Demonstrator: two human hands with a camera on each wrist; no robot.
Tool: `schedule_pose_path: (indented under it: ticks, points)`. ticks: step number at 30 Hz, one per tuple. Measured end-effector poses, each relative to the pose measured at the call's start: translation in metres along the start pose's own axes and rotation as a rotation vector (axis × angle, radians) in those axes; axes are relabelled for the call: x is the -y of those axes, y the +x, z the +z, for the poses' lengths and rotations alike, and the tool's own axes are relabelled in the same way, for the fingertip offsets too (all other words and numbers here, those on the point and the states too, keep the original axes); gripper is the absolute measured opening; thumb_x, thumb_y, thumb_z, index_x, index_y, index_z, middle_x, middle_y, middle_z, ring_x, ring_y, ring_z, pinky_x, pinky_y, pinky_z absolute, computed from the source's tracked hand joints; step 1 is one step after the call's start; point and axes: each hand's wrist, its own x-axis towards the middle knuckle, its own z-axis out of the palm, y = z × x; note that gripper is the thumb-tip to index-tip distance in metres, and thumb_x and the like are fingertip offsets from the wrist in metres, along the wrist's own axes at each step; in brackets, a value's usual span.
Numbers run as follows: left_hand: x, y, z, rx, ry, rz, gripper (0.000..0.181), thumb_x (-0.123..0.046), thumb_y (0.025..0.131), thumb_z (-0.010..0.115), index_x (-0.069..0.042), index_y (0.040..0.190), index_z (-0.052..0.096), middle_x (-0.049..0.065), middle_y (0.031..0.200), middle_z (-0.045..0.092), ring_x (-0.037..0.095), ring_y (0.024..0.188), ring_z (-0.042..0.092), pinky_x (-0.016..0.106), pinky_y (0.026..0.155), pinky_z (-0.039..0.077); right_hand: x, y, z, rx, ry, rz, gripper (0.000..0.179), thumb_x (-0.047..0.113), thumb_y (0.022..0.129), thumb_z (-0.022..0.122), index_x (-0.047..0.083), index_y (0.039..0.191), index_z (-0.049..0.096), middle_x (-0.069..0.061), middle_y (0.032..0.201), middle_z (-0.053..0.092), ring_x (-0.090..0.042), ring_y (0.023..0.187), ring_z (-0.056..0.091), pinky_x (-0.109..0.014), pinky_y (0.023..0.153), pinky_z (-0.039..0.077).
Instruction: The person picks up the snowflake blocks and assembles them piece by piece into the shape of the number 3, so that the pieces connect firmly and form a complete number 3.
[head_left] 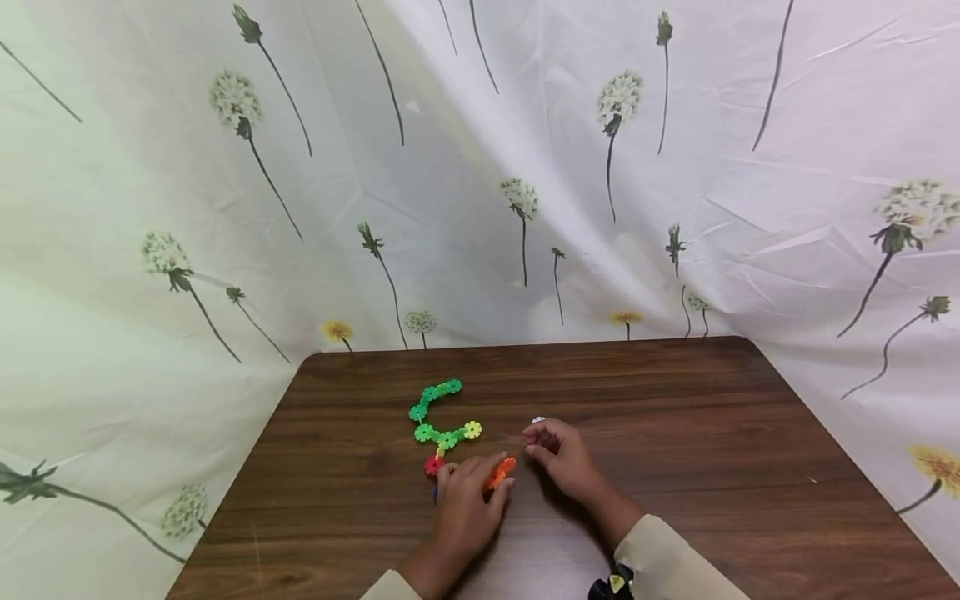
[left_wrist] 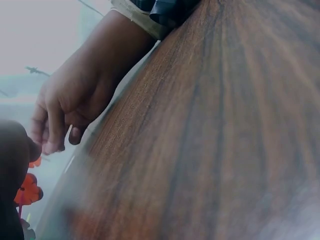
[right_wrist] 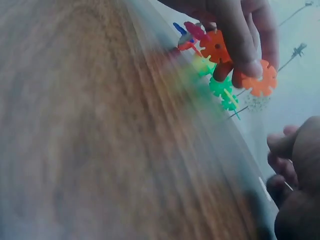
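My left hand [head_left: 468,504] pinches an orange notched disc [head_left: 501,472] between thumb and fingers. In the right wrist view, two orange notched discs [right_wrist: 263,82] show at the left hand's fingertips. Beyond that hand runs a chain of green notched discs [head_left: 424,432], with a yellow disc [head_left: 472,430] at one end and a red disc [head_left: 433,465] beside the knuckles. A blue piece is mostly hidden by the left hand. My right hand [head_left: 567,467] hovers to the right, fingers loosely bent, thumb and forefinger apart. Just past its fingers a white disc [head_left: 538,419] shows partly.
The pieces lie on a dark wooden table [head_left: 697,417] with rounded far corners. A pale cloth printed with dandelions [head_left: 450,167] hangs behind and along both sides. A black band with a yellow detail [head_left: 617,582] is by the right sleeve.
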Motion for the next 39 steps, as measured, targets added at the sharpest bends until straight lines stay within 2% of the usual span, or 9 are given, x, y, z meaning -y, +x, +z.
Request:
schedule_pose_path:
  ticks: [4, 8, 13, 17, 22, 28, 34, 39]
  points:
    - [0.001, -0.001, 0.002, -0.023, -0.036, 0.002, 0.037, -0.019, 0.090, 0.092, -0.010, 0.124, 0.080, 0.003, 0.110, 0.081, 0.018, 0.101, 0.077, 0.042, 0.088, 0.045, -0.003, 0.006, -0.001, -0.115, -0.098, -0.028, 0.018, -0.015, 0.086, 0.081, -0.006, 0.102, 0.076, -0.018, 0.090, 0.073, -0.003, 0.078, 0.062, -0.020, 0.072, 0.052]
    - [0.003, -0.001, 0.003, -0.042, -0.076, 0.005, 0.034, -0.018, 0.091, 0.091, -0.008, 0.122, 0.081, 0.004, 0.109, 0.081, 0.018, 0.101, 0.077, 0.044, 0.089, 0.050, -0.010, 0.014, -0.002, -0.204, -0.259, -0.065, 0.022, -0.015, 0.082, 0.084, -0.003, 0.099, 0.077, -0.012, 0.091, 0.072, -0.011, 0.077, 0.063, -0.023, 0.071, 0.052]
    - [0.004, 0.000, 0.003, -0.028, -0.125, -0.002, 0.034, -0.019, 0.093, 0.089, -0.009, 0.124, 0.080, 0.003, 0.109, 0.080, 0.019, 0.101, 0.077, 0.042, 0.088, 0.061, -0.016, 0.021, -0.005, -0.268, -0.395, -0.050, 0.021, -0.010, 0.082, 0.085, 0.000, 0.098, 0.078, -0.011, 0.094, 0.074, -0.025, 0.090, 0.065, -0.035, 0.083, 0.054]
    - [0.005, 0.000, 0.002, -0.014, -0.151, -0.008, 0.035, -0.019, 0.094, 0.089, -0.009, 0.126, 0.080, 0.003, 0.109, 0.079, 0.017, 0.100, 0.078, 0.039, 0.085, 0.065, -0.017, 0.024, -0.007, -0.242, -0.466, 0.004, 0.021, 0.002, 0.082, 0.091, 0.002, 0.100, 0.080, -0.012, 0.102, 0.076, -0.030, 0.102, 0.063, -0.047, 0.092, 0.052]
    - [0.004, 0.001, 0.001, -0.015, -0.151, -0.005, 0.034, -0.020, 0.094, 0.088, -0.009, 0.126, 0.079, 0.003, 0.109, 0.079, 0.017, 0.100, 0.078, 0.039, 0.084, 0.066, -0.017, 0.025, -0.008, -0.172, -0.517, 0.093, 0.027, 0.014, 0.083, 0.094, 0.004, 0.105, 0.082, -0.013, 0.109, 0.073, -0.033, 0.107, 0.061, -0.053, 0.094, 0.049]
    - [0.003, 0.001, 0.000, -0.009, -0.161, -0.011, 0.034, -0.021, 0.095, 0.087, -0.009, 0.126, 0.079, 0.003, 0.110, 0.079, 0.017, 0.100, 0.078, 0.039, 0.085, 0.066, -0.015, 0.024, -0.009, -0.130, -0.531, 0.135, 0.019, 0.013, 0.086, 0.091, 0.005, 0.101, 0.082, -0.013, 0.111, 0.070, -0.034, 0.110, 0.058, -0.054, 0.095, 0.045]
    - [0.001, 0.003, 0.000, -0.014, -0.158, -0.013, 0.031, -0.020, 0.096, 0.087, -0.010, 0.124, 0.080, 0.004, 0.110, 0.080, 0.017, 0.099, 0.078, 0.038, 0.083, 0.065, -0.013, 0.026, -0.009, -0.113, -0.530, 0.153, 0.020, 0.011, 0.085, 0.091, 0.006, 0.100, 0.078, -0.014, 0.115, 0.075, -0.036, 0.116, 0.059, -0.056, 0.098, 0.044]
    - [0.001, 0.003, 0.000, -0.007, -0.148, -0.028, 0.030, -0.020, 0.096, 0.086, -0.010, 0.123, 0.081, 0.003, 0.109, 0.080, 0.016, 0.098, 0.077, 0.036, 0.081, 0.062, -0.012, 0.026, -0.010, -0.133, -0.465, 0.179, 0.024, 0.007, 0.083, 0.093, 0.009, 0.099, 0.075, -0.008, 0.102, 0.077, -0.030, 0.107, 0.060, -0.054, 0.099, 0.040]
